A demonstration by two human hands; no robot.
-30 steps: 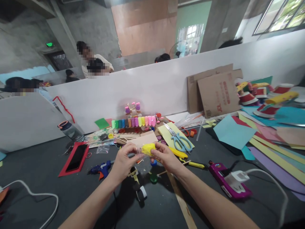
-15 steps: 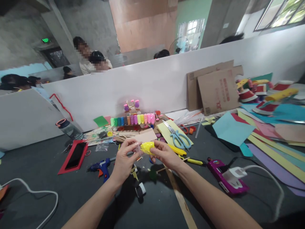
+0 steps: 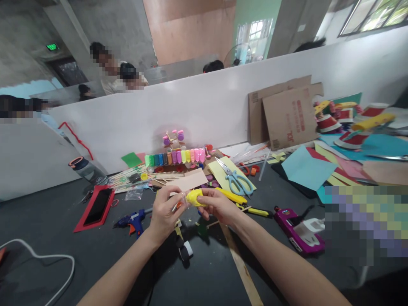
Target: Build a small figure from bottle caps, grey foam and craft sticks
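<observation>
Between my two hands, above the table, is a small bright yellow clay packet (image 3: 194, 197) in clear plastic. My left hand (image 3: 166, 212) pinches the loose clear end of the plastic. My right hand (image 3: 219, 206) has its thumb and fingers closed around the yellow, bulging end. Below the hands lie a roll of black and white tape (image 3: 185, 250) and a dark green round piece on a stick (image 3: 202, 229). A blue glue gun (image 3: 135, 222) rests left of my left hand.
Behind the hands are a row of coloured clay packets (image 3: 175, 158), light-blue scissors (image 3: 237, 180) and a yellow cutter knife (image 3: 259, 211). A purple power strip (image 3: 298, 233) lies right, a phone (image 3: 98, 206) left. Cardboard sheets (image 3: 287, 117) lean on the white partition (image 3: 207, 110).
The yellow clay looks rounder and more bunched toward my right hand. Both hands stay on the packet. The whole view has shifted slightly.
</observation>
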